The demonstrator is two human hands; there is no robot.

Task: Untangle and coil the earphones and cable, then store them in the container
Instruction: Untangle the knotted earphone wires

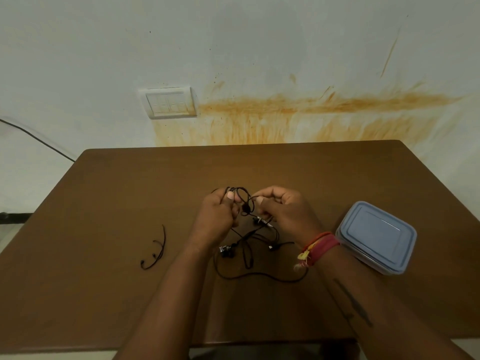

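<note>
left hand (217,211): mine, fingers closed around a bunch of black loops, thumb pressed on top to pin them.
right hand (281,211): mine, pinching one strand that runs across to the loops; a plug end pokes out just under its fingers.
tangle (242,202): small knot of black cable (259,275) hanging between my two hands, lifted off the table (130,190).
loose run: the rest trails below my wrists on the wood, with the earbuds (227,250) lying under my left hand.
stray piece (155,252): short black cord, well out to the left of my left hand, untouched.
container (376,236): blue-lidded box just beside my right wrist, lid on.
step in hand: untangling, i judge; coiling not begun.
method: hold the left bunch steady, feed the right strand back through the knot slackly, never tug it tight.
risk: pulling hard would likely cinch the knot.
</note>
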